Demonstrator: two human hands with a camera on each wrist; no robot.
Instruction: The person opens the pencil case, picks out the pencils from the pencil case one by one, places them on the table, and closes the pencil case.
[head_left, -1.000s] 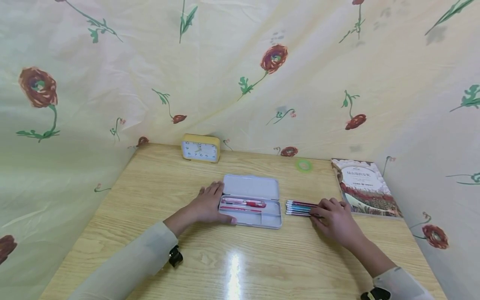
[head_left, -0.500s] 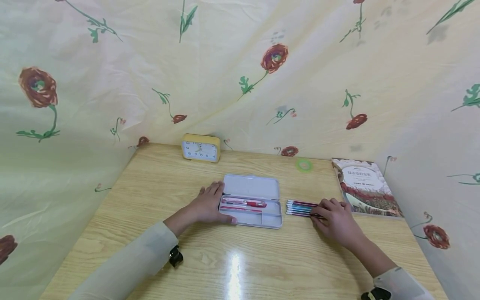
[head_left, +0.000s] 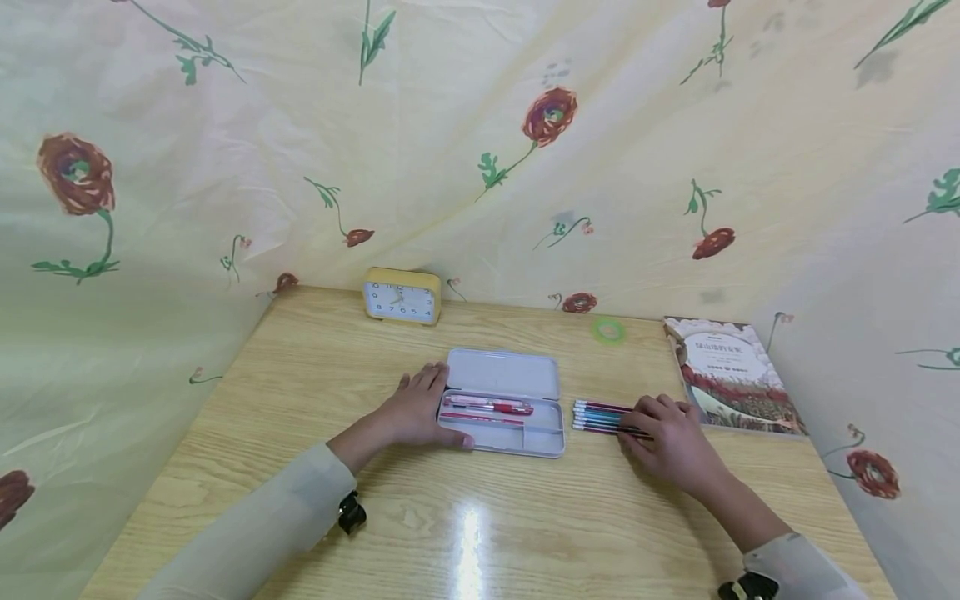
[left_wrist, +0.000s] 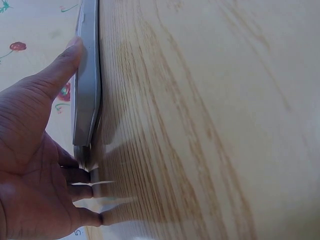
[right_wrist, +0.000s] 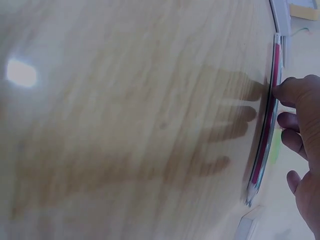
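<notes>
A pale pencil case [head_left: 542, 442] lies with its lid laid back on the table. In it are a red-and-clear pen [head_left: 491, 406] and a thin red pencil [head_left: 480, 417]. My left hand [head_left: 412, 412] rests at the case's left end, fingers extended along its side, thumb against the front edge; the left wrist view shows these fingers fairly straight. To the right of the case, several pencils [head_left: 596, 417] with white ends lie side by side. My right hand [head_left: 667, 437] bends over their right part, pinching the nearest pencil [right_wrist: 272, 100] with thumb and fingertips. Its fingers partly hide the row.
A yellow alarm clock [head_left: 402, 297] stands at the back left of the wooden table [head_left: 525, 533]. A green tape roll [head_left: 608, 331] lies at the back. At the right is a book [head_left: 731, 375]. Flowered cloth [head_left: 450, 167] hangs behind and at both sides.
My right hand has shifted very slightly to the left at the pencils, its fingertips adjusting on the nearest one. My left hand and the pencil case have not moved.
</notes>
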